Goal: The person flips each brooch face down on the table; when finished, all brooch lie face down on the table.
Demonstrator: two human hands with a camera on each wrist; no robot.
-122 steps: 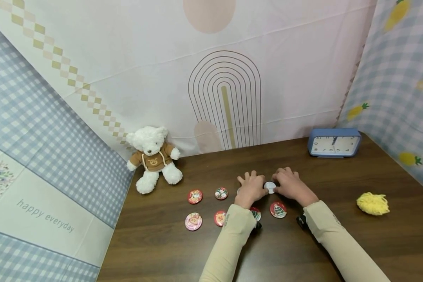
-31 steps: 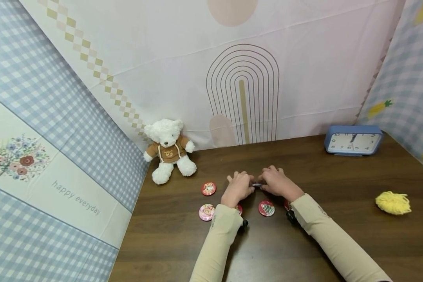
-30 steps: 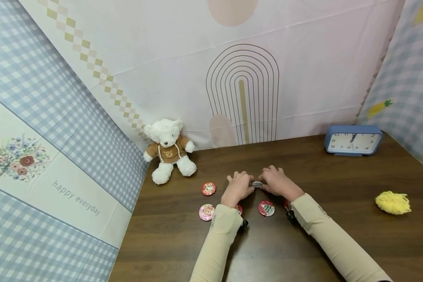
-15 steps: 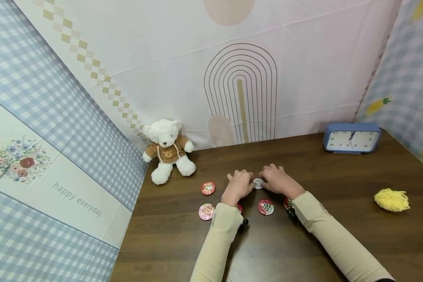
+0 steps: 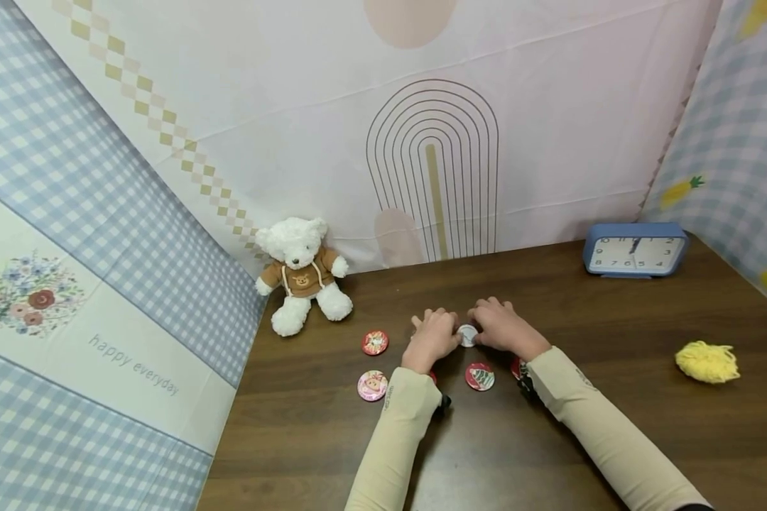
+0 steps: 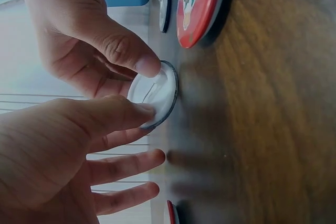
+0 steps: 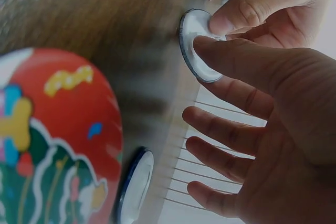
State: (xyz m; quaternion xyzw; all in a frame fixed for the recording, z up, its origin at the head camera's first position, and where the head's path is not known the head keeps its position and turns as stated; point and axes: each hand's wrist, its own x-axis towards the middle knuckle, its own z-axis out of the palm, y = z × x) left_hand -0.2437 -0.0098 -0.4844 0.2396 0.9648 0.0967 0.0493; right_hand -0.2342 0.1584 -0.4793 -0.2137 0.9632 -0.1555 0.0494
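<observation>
A round badge with its white back up [image 5: 467, 336] is pinched between both hands. My left hand [image 5: 431, 341] grips its left edge with thumb and a finger; in the left wrist view the thumb lies on the white back [image 6: 163, 90]. My right hand [image 5: 505, 330] pinches the opposite edge, its thumb on the back in the right wrist view [image 7: 199, 59]. Nearer the front lie a red badge with a tree [image 5: 480, 377] and another red one [image 5: 519, 369], partly hidden by the right wrist. Another white-backed badge [image 7: 137, 187] lies beside them in the right wrist view.
A red badge [image 5: 375, 343] and a pink badge [image 5: 373, 385] lie left of the hands. Behind them sits a white teddy bear [image 5: 298, 273]. A blue clock [image 5: 635, 250] stands at the back right, with yellow yarn [image 5: 707, 362] in front of it.
Both hands have moved left along the badges since the earliest frame. The pinched badge, edge-on a second ago, now shows its white back to the head view.
</observation>
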